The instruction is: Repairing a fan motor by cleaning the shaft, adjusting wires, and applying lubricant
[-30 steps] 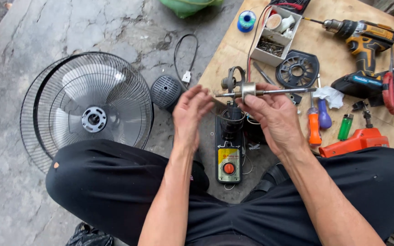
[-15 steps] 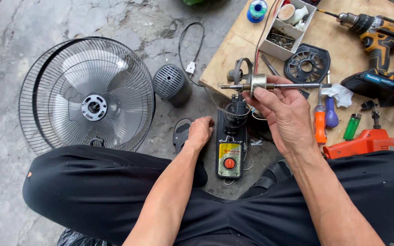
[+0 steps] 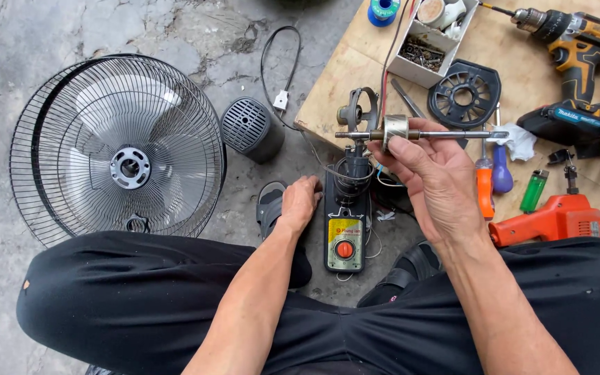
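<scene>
My right hand (image 3: 433, 182) holds a fan motor rotor (image 3: 396, 129) by its metal body, its long steel shaft lying level from left to right above the wooden board's edge. My left hand (image 3: 300, 203) rests low on the concrete, fingers curled beside a dark sandal (image 3: 270, 208) and touching the black fan base (image 3: 345, 232), which has an orange knob. A black motor housing stands upright on that base, just below the rotor. Thin wires run from it.
Fan guard with blades (image 3: 119, 149) lies left. A black rear motor cover (image 3: 250, 128) sits by a cord. On the wooden board (image 3: 335, 76): black grille plate (image 3: 465, 94), parts box (image 3: 425, 48), cordless drill (image 3: 578, 48), screwdrivers (image 3: 485, 187), green lighter (image 3: 533, 191), orange tool (image 3: 546, 219).
My left hand let go of the rotor shaft and dropped to the ground beside the fan base. My right hand kept the rotor, shifting it slightly right.
</scene>
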